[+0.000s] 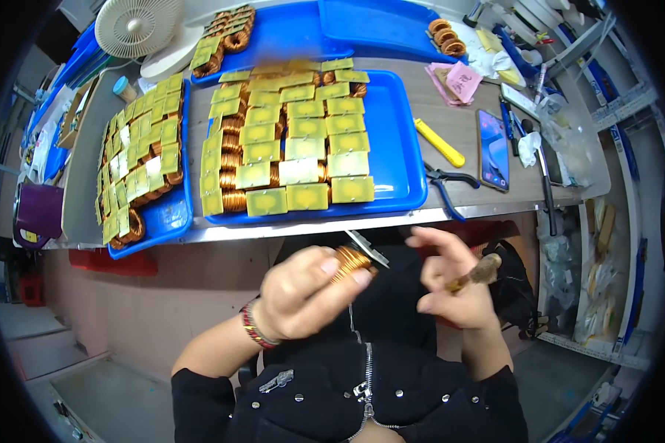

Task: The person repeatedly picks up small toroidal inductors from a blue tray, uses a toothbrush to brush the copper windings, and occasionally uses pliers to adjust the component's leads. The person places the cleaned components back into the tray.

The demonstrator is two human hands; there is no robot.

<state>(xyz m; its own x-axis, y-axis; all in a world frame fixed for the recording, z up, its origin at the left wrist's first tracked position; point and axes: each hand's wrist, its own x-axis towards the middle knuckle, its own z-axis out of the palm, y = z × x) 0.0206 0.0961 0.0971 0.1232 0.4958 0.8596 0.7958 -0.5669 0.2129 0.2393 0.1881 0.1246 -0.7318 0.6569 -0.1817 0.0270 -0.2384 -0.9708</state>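
My left hand [303,284] is closed around a copper-wound coil [352,263] and keeps it above my lap. A flat plate [367,248], seen nearly edge-on, sits against the coil's far side. To the right, my right hand [457,284] grips a small brush [485,270] with a brownish, worn head that points right. The index finger of that hand is stretched toward the coil, but the two hands are apart. Beyond them a blue tray [399,148] carries rows of similar coils topped with yellow-green plates [307,196].
Another blue tray [162,225] of plated coils stands at left. Farther trays [384,29] line the back, with bare coils [446,38] at one end. Right of the middle tray lie a yellow cutter [440,143], pliers [448,188], a phone [493,150] and pink paper [458,81].
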